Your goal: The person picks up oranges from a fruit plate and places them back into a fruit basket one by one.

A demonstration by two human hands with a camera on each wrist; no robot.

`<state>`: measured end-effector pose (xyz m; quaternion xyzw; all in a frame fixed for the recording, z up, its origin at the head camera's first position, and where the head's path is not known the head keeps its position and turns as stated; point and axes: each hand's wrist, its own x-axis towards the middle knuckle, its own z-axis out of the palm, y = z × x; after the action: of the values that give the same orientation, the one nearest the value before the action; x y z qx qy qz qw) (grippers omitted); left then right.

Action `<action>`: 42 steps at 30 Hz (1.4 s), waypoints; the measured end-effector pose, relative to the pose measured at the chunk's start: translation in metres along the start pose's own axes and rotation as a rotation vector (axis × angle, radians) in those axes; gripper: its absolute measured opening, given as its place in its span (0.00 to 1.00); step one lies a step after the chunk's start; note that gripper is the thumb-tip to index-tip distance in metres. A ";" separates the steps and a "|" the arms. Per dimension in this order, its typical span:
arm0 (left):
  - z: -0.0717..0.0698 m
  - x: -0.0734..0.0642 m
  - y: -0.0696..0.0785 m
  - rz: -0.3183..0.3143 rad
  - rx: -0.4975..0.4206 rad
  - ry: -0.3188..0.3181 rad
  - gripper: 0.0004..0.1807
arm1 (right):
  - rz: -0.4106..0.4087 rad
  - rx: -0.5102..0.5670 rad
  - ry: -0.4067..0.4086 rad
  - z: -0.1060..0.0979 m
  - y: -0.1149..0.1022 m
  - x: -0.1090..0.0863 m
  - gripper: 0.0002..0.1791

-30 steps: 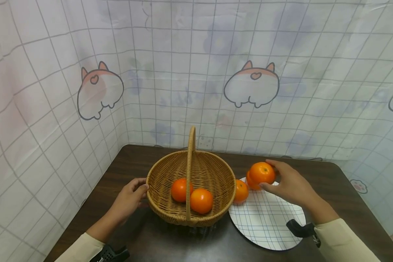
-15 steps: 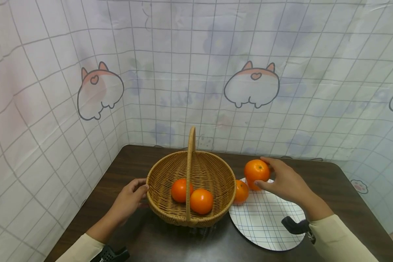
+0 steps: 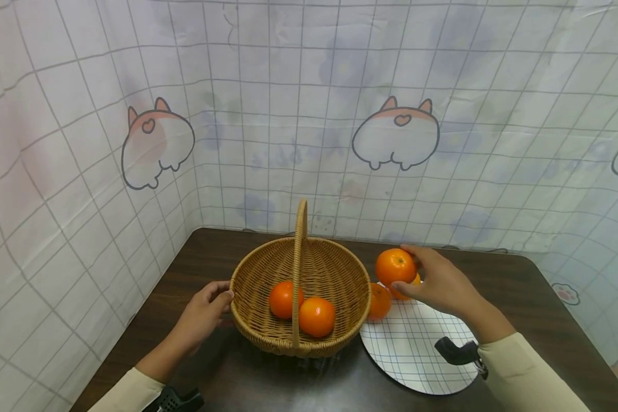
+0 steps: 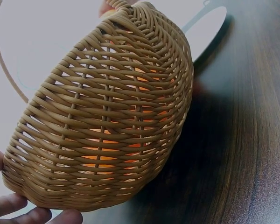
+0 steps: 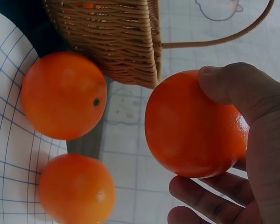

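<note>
My left hand [image 3: 202, 313] grips the left rim of a wicker basket [image 3: 329, 260], thumb on top and fingertips beneath the rim in the left wrist view. Inside the basket lie two oranges, one [image 3: 283, 300] left of the handle and one [image 3: 317, 317] just right of it. My right hand [image 3: 443, 284] holds another orange [image 5: 191, 126] between thumb and fingers, up over the far side of a checked white plate [image 3: 422, 355]. Two more oranges rest on that plate, one [image 5: 64, 95] beside the basket and one [image 5: 77, 189] partly hidden behind the held orange in the head view.
A dark wooden table [image 3: 504, 280] carries the basket and plate. The basket's tall handle [image 3: 297, 269] arches over its middle. A gridded white curtain [image 3: 309, 114] hangs behind and along the sides. Each wrist wears a black device, such as the right one [image 3: 458, 350].
My right hand has moved left and slightly up with the held orange, toward the basket. The orange behind it shows on its other side now. My left hand and the basket have stayed put.
</note>
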<state>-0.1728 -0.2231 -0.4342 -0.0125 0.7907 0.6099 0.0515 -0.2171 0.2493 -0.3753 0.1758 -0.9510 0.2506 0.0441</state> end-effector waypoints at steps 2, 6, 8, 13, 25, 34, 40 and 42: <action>0.000 0.000 0.000 -0.001 0.000 0.000 0.27 | -0.004 0.007 -0.001 0.001 -0.002 0.001 0.49; 0.000 0.000 0.000 0.001 -0.003 -0.001 0.27 | -0.013 0.020 -0.005 0.002 -0.004 0.004 0.48; 0.000 -0.001 0.000 0.002 -0.006 -0.001 0.26 | -0.013 0.022 -0.010 0.003 -0.005 0.004 0.48; 0.001 0.000 0.000 0.004 -0.010 -0.001 0.26 | -0.018 0.019 -0.009 0.004 -0.008 0.005 0.47; 0.001 0.000 0.000 0.009 -0.008 0.003 0.26 | -0.026 0.023 -0.008 0.007 -0.016 0.010 0.48; 0.001 0.000 0.001 0.010 -0.011 0.002 0.26 | -0.022 0.030 -0.017 0.009 -0.022 0.012 0.49; 0.001 0.000 0.002 0.012 -0.010 -0.001 0.26 | -0.028 0.022 -0.025 0.009 -0.027 0.013 0.49; 0.001 0.000 0.002 0.010 -0.007 -0.002 0.26 | -0.032 0.021 -0.027 0.010 -0.028 0.014 0.49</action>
<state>-0.1726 -0.2215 -0.4325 -0.0083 0.7885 0.6130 0.0493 -0.2197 0.2174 -0.3683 0.1946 -0.9459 0.2575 0.0336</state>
